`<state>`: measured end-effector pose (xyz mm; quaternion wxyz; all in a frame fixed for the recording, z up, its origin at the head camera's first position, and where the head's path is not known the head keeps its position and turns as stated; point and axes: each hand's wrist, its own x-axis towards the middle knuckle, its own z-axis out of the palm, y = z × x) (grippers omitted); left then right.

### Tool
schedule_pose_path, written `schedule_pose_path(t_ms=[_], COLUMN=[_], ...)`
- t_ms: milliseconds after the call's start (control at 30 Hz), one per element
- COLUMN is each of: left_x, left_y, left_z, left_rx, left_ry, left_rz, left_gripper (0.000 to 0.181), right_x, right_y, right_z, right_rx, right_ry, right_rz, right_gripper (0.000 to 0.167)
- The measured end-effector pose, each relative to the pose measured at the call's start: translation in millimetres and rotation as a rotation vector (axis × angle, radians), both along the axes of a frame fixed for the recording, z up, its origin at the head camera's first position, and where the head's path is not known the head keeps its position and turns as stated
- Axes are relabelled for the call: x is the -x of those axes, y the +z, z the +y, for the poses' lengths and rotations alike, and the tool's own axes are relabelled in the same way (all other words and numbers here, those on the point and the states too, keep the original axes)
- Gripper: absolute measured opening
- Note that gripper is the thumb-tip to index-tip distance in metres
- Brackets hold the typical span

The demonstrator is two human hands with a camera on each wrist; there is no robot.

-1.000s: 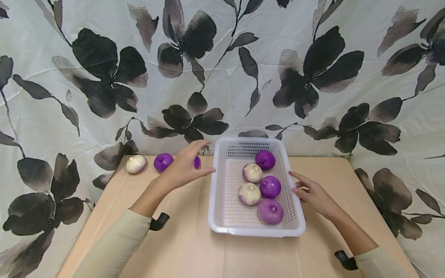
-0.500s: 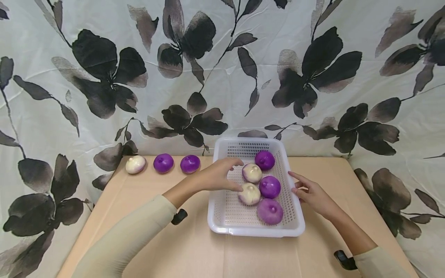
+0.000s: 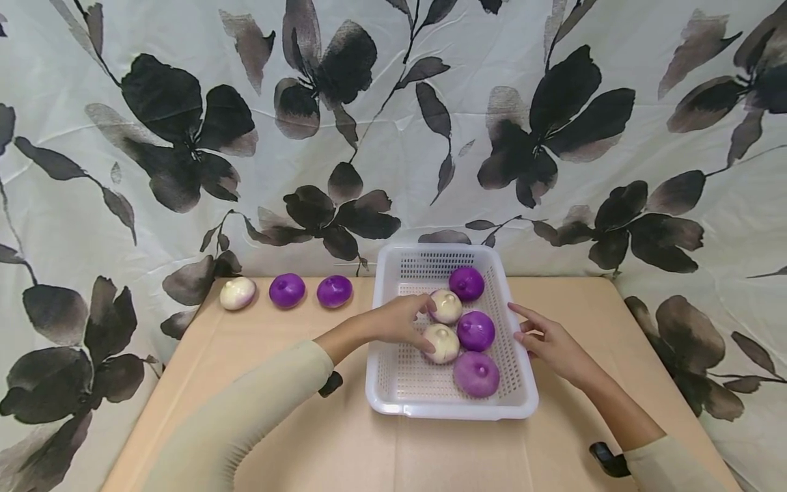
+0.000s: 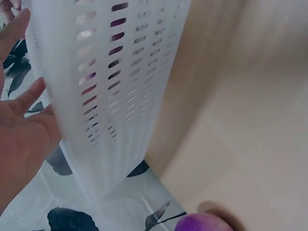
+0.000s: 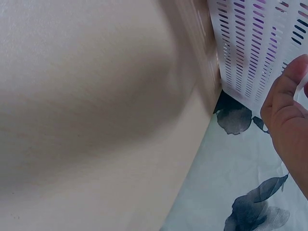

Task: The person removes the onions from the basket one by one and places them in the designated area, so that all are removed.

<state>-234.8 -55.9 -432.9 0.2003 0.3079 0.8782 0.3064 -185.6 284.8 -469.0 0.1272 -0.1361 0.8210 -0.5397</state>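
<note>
A white perforated basket (image 3: 451, 410) holds several onions. Over its left side reaches the left hand (image 3: 399, 321), thumb by the lower white onion (image 3: 441, 344) and fingers by the upper white onion (image 3: 447, 306); whether it touches either cannot be told. Purple onions (image 3: 476, 331) lie to their right. The right hand (image 3: 556, 348) rests its fingertips on the basket's right rim. In the left wrist view the left hand (image 4: 24, 130) is beside the basket wall (image 4: 101, 96); in the right wrist view the right hand (image 5: 288, 110) is at the rim.
On the table (image 3: 430, 458), left of the basket, a white onion (image 3: 238, 294) and two purple onions (image 3: 287, 291) stand in a row near the back edge. A floral cloth (image 3: 393, 137) hangs behind the table. One purple onion (image 4: 203, 223) also shows in the left wrist view.
The left hand has moved right, from above the table onions to inside the basket, uncovering the purple onion it partly hid. The right hand stays at the rim.
</note>
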Motion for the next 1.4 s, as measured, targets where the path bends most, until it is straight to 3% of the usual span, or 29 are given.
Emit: schedule_pose_path(t_ms=[933, 1133, 1400], left_x=[-5.4, -6.0, -8.6], left_y=[-41.9, -43.8, -36.1], left_z=[24.2, 27.4, 28.2], left_rx=[0.122, 0.132, 0.130], left_ry=[0.064, 0.057, 0.032], left_rz=[0.051, 0.072, 0.090], left_gripper=[0.074, 0.068, 0.066], right_x=[0.4, 0.6, 0.4], right_y=[-1.2, -1.0, 2.4], right_z=[-2, -2, -2], right_rx=[0.017, 0.008, -0.008], right_ry=[0.010, 0.004, -0.003], right_rz=[-0.013, -0.018, -0.010], right_gripper=[0.061, 0.061, 0.061])
